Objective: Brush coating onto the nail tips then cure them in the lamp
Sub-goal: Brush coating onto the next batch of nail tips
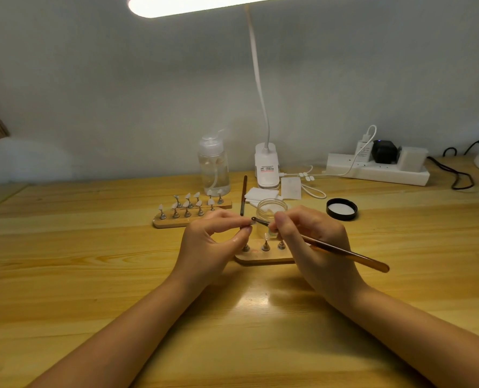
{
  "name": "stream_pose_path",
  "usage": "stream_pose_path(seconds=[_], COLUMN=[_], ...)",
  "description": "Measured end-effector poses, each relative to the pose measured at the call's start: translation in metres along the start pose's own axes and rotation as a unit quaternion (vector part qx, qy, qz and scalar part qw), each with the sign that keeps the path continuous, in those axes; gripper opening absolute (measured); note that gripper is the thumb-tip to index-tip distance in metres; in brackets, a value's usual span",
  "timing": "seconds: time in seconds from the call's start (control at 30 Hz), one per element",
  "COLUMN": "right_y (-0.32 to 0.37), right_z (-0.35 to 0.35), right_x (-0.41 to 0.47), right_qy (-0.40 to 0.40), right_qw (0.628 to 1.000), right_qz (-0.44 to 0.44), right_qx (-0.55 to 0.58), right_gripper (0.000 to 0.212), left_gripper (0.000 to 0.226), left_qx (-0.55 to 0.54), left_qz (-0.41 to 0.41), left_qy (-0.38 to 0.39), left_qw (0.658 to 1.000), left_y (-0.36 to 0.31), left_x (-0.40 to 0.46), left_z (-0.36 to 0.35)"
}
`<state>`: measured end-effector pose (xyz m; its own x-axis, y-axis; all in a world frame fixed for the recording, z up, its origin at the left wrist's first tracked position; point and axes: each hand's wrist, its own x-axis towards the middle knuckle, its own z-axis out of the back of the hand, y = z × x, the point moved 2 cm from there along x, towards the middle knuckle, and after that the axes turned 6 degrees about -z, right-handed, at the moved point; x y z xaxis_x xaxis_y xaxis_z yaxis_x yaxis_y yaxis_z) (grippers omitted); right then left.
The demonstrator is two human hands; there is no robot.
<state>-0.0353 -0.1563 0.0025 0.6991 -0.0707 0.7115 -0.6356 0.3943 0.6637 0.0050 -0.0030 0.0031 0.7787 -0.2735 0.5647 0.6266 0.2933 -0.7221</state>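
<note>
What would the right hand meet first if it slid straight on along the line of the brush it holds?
Probably the left hand: the right hand points its brush leftwards at the small stand pinched in the left fingertips. Depth is hard to judge; the open jar sits just behind.

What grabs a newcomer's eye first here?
The two hands meeting mid-table: the right hand holds an amber-handled brush, its tip at a small piece pinched in the left hand. Behind them stands an open clear jar; overhead, the desk lamp glares.
</note>
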Motion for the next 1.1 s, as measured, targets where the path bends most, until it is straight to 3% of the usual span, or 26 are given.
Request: stream_pose_path(seconds=[0.37,0.57,1.1], right_y=[0.0005,-0.0011,-0.0007], right_z=[-0.0021,0.004,-0.0018], right_x=[0.0028,-0.001,0.0026], right_qy=[-0.003,-0.026,-0.004], right_qw=[1.0,0.997,1.0], right_qz=[-0.008,-0.041,-0.028], right_qx=[-0.002,0.059,0.011], right_gripper=[0.024,0.029,0.026], left_gripper=[0.023,0.024,0.021], left_qx=[-0.001,0.002,0.0], left_qz=[0.005,0.006,0.008], left_qy=[0.003,0.002,0.006], left_qw=[1.0,1.0,1.0], left_y=[-0.0013,-0.0021,-0.002], left_x=[-0.0005,0.0002,-0.0004], left_z=[0.0001,-0.0003,0.0])
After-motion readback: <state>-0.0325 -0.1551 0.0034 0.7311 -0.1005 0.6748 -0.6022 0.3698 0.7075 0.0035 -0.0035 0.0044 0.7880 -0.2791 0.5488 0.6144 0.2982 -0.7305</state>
